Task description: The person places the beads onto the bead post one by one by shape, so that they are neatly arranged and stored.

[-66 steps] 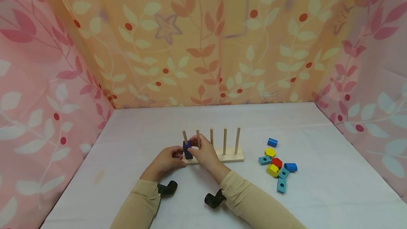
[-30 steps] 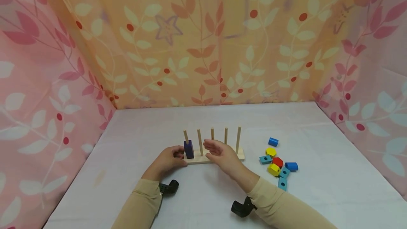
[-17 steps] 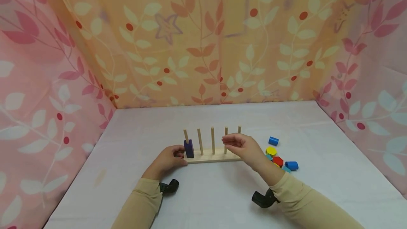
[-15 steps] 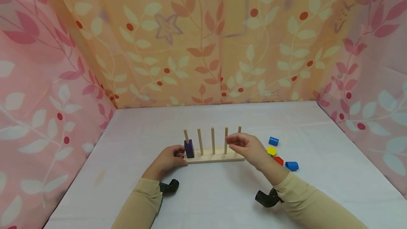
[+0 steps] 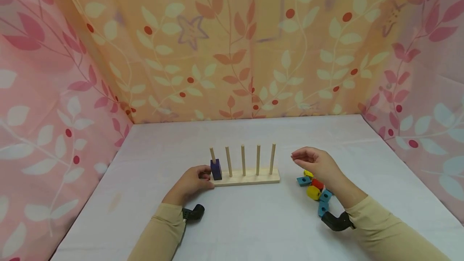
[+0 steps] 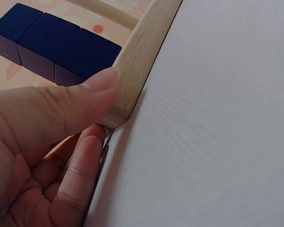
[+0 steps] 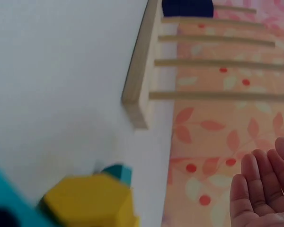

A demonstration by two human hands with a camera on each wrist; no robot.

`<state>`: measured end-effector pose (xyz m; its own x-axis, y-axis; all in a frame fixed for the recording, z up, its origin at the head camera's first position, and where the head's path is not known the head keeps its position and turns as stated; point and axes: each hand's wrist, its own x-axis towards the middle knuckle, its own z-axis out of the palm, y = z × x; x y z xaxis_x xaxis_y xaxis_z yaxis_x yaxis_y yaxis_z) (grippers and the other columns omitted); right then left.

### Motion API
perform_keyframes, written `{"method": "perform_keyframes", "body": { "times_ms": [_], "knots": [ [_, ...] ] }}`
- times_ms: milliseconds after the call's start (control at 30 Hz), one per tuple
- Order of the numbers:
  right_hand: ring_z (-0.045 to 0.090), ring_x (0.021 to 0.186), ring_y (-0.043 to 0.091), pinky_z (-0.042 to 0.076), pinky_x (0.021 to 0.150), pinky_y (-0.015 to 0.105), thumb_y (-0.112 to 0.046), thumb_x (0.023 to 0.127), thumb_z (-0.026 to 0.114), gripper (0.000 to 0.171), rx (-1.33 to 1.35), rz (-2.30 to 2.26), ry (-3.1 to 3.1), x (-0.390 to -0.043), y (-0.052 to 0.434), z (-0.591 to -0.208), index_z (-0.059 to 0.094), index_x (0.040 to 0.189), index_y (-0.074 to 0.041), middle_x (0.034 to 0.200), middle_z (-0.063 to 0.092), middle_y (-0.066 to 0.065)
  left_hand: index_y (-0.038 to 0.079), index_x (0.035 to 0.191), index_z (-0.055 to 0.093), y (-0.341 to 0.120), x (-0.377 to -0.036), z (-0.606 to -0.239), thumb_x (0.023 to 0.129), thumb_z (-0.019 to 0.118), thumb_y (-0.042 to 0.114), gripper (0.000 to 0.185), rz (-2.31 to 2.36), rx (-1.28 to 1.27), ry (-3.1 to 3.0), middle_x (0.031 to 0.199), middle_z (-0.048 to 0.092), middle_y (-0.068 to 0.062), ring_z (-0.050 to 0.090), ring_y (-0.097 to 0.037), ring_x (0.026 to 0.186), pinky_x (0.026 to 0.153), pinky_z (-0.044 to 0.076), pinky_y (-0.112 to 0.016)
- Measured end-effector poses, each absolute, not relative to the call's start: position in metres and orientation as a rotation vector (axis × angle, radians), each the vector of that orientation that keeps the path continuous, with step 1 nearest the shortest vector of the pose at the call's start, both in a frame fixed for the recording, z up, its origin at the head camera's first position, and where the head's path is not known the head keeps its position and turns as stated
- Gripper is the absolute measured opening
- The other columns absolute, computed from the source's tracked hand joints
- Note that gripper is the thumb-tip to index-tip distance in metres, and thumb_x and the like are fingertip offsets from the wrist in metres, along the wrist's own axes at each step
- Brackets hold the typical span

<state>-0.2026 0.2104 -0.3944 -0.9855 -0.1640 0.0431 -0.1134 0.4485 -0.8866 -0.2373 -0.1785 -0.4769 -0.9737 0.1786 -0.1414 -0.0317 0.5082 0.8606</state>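
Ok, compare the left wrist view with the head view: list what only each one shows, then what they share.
Only the left wrist view shows the stack as three separate dark blue cubes, and the left thumb pressing the end of the wooden base.

Only the head view shows all five pegs, the right hand hovering empty above the loose blocks, the white table and the leaf-print curtains.

Both show the left hand holding the base's left end, beside the dark blue cubes.
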Motion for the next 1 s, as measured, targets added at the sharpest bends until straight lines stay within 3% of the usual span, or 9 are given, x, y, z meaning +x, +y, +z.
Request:
{"method": "perform_keyframes", "body": {
  "times_ms": [400,700,1000],
  "knots": [
    [0.057,0.102,0.029,0.047,0.084,0.037,-0.02,0.089,0.059,0.033,-0.16,-1.359,2.715,-0.21,0.258,-0.408,0.055,0.117,-0.002,0.115,0.059,0.017,0.012,0.108,0.063,-0.178,-0.236,-0.474,0.064,0.082,0.008,0.048,1.462,0.101,2.533,0.092,0.063,0.0,0.055,-0.015,0.086,0.079,0.043,-0.032],
    [0.055,0.101,0.028,0.048,0.082,0.037,-0.019,0.087,0.062,0.035,-0.158,-1.214,2.657,-0.221,0.275,-0.422,0.055,0.117,-0.003,0.115,0.057,0.017,0.011,0.11,0.063,-0.178,-0.237,-0.476,0.064,0.082,0.008,0.05,1.469,0.075,2.515,0.092,0.062,-0.001,0.055,-0.016,0.087,0.078,0.042,-0.032],
    [0.05,0.109,0.035,0.047,0.084,0.041,-0.017,0.087,0.061,0.039,-0.162,-1.034,2.603,-0.225,0.273,-0.431,0.053,0.124,-0.006,0.122,0.052,0.019,0.013,0.11,0.063,-0.179,-0.239,-0.478,0.064,0.082,0.01,0.05,1.445,0.088,2.525,0.091,0.062,-0.001,0.054,-0.016,0.086,0.077,0.042,-0.031]
  ]
}}
